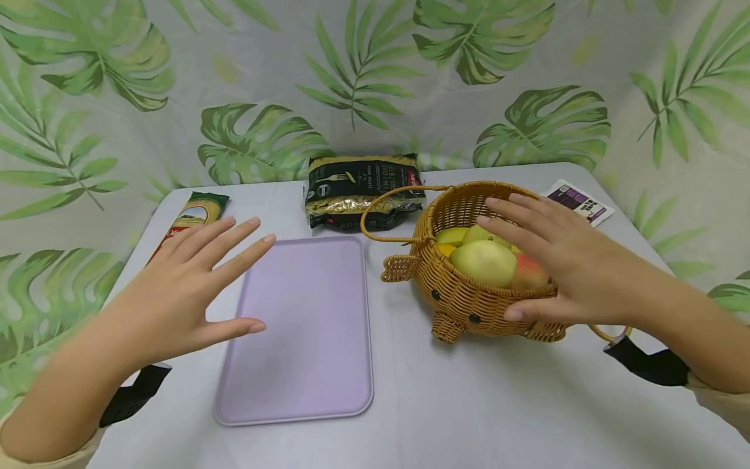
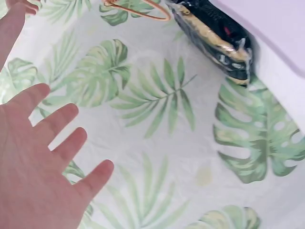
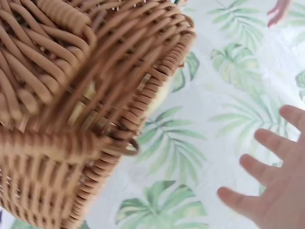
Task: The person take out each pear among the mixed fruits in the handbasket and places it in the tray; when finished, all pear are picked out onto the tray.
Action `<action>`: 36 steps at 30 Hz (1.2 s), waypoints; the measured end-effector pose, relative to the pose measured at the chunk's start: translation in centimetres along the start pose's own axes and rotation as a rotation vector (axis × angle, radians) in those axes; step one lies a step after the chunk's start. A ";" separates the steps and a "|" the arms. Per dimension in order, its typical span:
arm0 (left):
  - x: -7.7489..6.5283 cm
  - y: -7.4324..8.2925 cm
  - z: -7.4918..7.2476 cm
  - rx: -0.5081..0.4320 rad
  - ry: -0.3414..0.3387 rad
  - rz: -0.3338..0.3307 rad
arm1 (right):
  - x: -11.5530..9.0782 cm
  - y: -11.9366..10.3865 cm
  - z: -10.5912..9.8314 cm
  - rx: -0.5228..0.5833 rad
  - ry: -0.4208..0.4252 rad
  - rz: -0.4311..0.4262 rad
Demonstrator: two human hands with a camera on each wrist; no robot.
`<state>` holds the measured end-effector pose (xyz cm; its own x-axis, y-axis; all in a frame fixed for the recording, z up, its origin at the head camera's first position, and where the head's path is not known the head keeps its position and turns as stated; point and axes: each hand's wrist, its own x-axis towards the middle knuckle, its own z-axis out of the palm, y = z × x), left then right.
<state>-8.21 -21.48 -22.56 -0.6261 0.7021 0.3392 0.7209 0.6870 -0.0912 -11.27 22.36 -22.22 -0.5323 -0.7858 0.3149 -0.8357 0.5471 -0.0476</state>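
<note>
My left hand [image 1: 187, 286] is held in the air with its fingers spread, over the left edge of a pale purple tray [image 1: 305, 332]. It grips nothing, and the left wrist view shows the bare palm [image 2: 33, 167]. On the right, my right hand [image 1: 574, 260] hovers with straight fingers before a wicker basket [image 1: 469, 306] shaped like a pig's head. From the head it covers part of the basket's right side; whether it touches the rim I cannot tell there, but the right wrist view shows the fingers apart from the wicker [image 3: 109, 95]. Inside lie a yellow-green fruit [image 1: 483, 262] and a reddish one [image 1: 529, 271].
A black pack of penne pasta [image 1: 363, 189] lies at the table's back. Behind my left hand is a green and red packet [image 1: 199, 212], partly hidden. A purple and white packet [image 1: 580, 202] lies beyond the basket. Leaf-patterned cloth [image 1: 363, 78] hangs behind the white table.
</note>
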 end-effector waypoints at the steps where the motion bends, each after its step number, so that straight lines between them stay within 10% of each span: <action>1: -0.3 -0.1 0.4 -0.015 0.021 -0.009 | 0.0 0.1 0.1 0.018 0.019 -0.005; 13: -5.5 -2.0 7.0 -0.181 0.102 -0.248 | -1.0 1.8 2.8 0.236 0.070 0.236; 25: -9.3 -2.8 12.5 -0.473 -0.075 -0.558 | -1.3 4.0 5.3 0.427 -0.023 0.414; 36: -11.1 -3.0 14.3 -0.594 -0.126 -0.660 | -1.0 4.3 5.7 0.439 -0.102 0.434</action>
<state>-7.73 -28.66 -39.43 -0.9705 0.2375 0.0425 0.2152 0.7722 0.5979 -15.10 23.87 -28.12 -0.8278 -0.5540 0.0889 -0.5066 0.6699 -0.5428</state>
